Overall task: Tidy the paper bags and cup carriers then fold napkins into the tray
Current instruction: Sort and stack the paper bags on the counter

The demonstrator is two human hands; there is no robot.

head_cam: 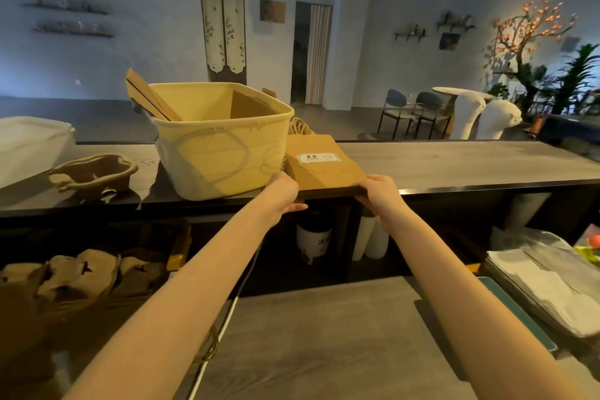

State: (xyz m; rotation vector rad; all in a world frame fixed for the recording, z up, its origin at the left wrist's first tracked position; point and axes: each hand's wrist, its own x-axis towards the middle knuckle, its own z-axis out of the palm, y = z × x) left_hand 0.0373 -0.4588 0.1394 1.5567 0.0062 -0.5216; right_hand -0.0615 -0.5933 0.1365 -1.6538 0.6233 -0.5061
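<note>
Two bare hands gripped a flat stack of brown kraft paper bags (324, 166) by its near edge. The left hand (281, 196) curled around the near-left corner, thumb above and fingers underneath; the right hand (378, 193) clasped the near-right corner in the same way. Between them the stack lay on the dark wooden counter top (470, 166), its near edge overhanging the counter's front lip. A white rectangular label (318, 158) faced up just beyond the grip. The stack's long axis ran away from the person, base toward the hands, and the twisted paper handles (300, 128) pointed off the far end.

Just left of the left hand, nearly touching the stack, stood a pale yellow plastic tub (220, 140) with flat brown cardboard pieces (146, 97) leaning inside it. Further left sat a grey moulded-pulp cup carrier (94, 174), well clear of the grip. More pulp carriers (78, 273) rested on the lower shelf, below and left of the hands. Far to the right and nearer the person lay a tray of white napkins (545, 282).

Doing this step well would likely mean keeping both corners pinched evenly so the bags stayed squared, lifting the stack level, then turning it handles-up to slide into the tub without fanning out.
</note>
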